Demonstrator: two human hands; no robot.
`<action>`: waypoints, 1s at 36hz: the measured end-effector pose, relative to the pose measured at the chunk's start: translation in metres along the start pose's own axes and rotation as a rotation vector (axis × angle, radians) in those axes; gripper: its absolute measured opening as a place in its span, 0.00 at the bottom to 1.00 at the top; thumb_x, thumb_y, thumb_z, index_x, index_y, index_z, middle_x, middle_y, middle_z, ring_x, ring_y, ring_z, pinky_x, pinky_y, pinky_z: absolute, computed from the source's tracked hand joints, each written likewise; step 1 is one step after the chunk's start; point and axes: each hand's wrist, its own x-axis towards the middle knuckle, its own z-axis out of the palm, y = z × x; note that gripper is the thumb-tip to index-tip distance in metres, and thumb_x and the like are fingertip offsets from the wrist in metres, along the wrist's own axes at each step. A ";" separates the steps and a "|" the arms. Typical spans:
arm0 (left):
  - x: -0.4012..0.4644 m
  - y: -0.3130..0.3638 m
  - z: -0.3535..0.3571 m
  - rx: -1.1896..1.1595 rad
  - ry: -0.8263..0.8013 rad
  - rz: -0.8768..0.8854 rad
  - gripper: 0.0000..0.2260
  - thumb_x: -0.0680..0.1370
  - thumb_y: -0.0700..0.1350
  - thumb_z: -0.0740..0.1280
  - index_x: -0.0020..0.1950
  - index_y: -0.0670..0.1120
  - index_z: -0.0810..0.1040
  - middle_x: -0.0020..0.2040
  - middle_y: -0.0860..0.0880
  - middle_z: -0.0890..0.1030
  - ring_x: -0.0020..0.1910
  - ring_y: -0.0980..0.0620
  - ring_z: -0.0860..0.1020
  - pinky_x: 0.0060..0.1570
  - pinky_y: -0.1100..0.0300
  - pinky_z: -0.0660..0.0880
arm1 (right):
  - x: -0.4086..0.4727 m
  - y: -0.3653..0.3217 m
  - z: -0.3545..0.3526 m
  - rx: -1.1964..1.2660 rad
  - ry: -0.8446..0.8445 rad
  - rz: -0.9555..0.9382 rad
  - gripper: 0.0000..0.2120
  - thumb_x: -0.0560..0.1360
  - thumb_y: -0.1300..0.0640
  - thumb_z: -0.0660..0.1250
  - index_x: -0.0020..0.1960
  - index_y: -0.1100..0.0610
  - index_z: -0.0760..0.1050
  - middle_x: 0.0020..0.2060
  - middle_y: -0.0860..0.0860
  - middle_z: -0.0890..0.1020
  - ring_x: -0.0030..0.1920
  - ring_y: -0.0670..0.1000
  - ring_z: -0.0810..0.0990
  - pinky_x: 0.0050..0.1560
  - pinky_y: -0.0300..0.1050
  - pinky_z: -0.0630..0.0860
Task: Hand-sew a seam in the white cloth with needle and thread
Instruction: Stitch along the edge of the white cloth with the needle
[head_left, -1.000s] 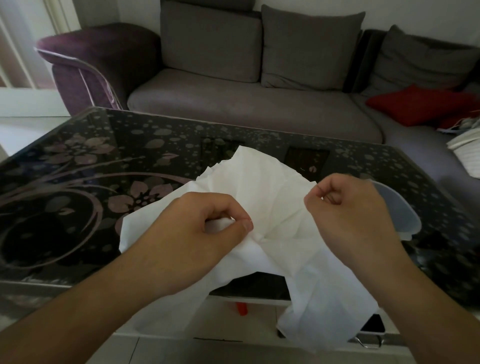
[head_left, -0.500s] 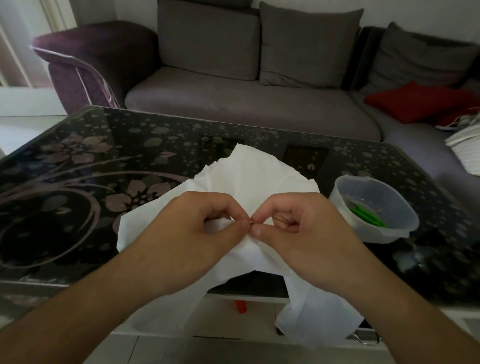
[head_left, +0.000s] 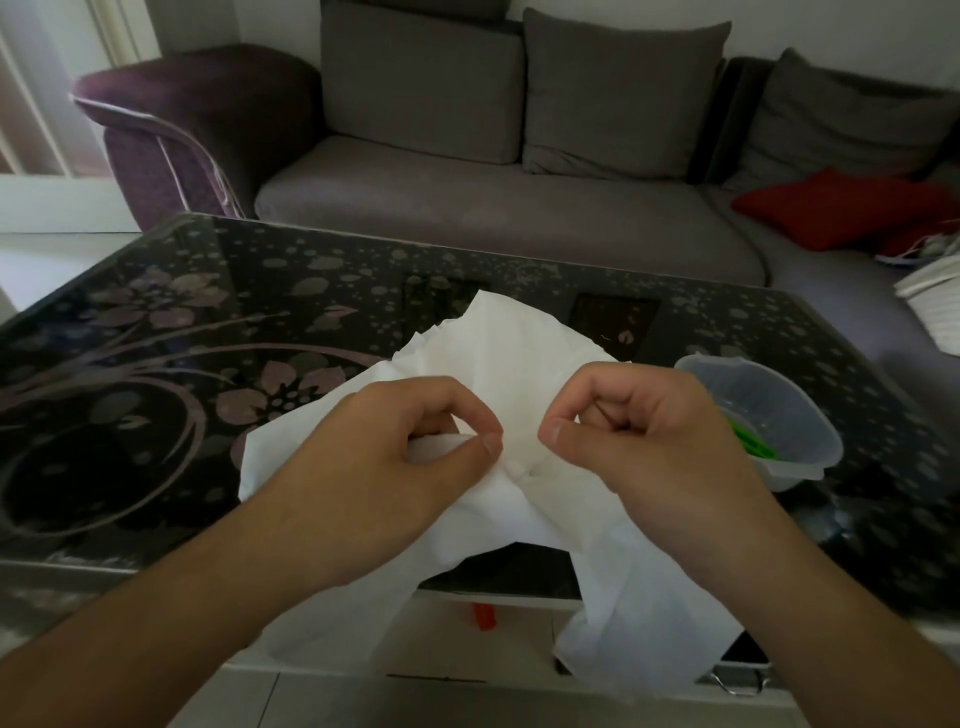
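Head view: left hand (head_left: 410, 447) is pinching the white cloth (head_left: 519, 358) fold, right hand (head_left: 639, 431) is pinching something unseen, probably the needle mid-stitch; next, pulling thread taut.

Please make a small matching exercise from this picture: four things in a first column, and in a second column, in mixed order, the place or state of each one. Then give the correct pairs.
Things:
1. white cloth
2. clear plastic bowl
3. red cushion
4. left hand

Places or states:
A. lies on the grey sofa, at the right
B. pinches a fold of the cloth
C. stands on the glass table, holds something green
D. spread over the table's near edge, partly hanging down

Pairs: 1-D, 2-C, 3-A, 4-B
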 end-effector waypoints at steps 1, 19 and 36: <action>0.000 0.000 -0.001 -0.008 -0.002 -0.013 0.05 0.78 0.57 0.68 0.51 0.61 0.82 0.40 0.59 0.84 0.42 0.62 0.81 0.39 0.72 0.72 | 0.000 0.000 0.000 0.002 0.009 0.003 0.10 0.75 0.61 0.74 0.36 0.52 0.81 0.22 0.46 0.71 0.26 0.44 0.70 0.32 0.29 0.71; 0.000 0.003 -0.019 -0.360 -0.275 -0.207 0.05 0.77 0.49 0.74 0.48 0.51 0.88 0.48 0.49 0.88 0.50 0.48 0.86 0.58 0.49 0.79 | -0.003 -0.003 -0.005 0.026 0.079 -0.067 0.09 0.75 0.62 0.73 0.37 0.53 0.81 0.24 0.48 0.73 0.27 0.44 0.71 0.32 0.28 0.71; 0.002 -0.001 -0.021 -0.477 -0.046 -0.115 0.05 0.80 0.46 0.71 0.49 0.50 0.88 0.48 0.49 0.87 0.51 0.46 0.85 0.55 0.46 0.78 | 0.012 -0.004 -0.015 0.292 -0.094 0.197 0.16 0.85 0.64 0.58 0.56 0.52 0.83 0.27 0.51 0.72 0.25 0.46 0.66 0.25 0.38 0.65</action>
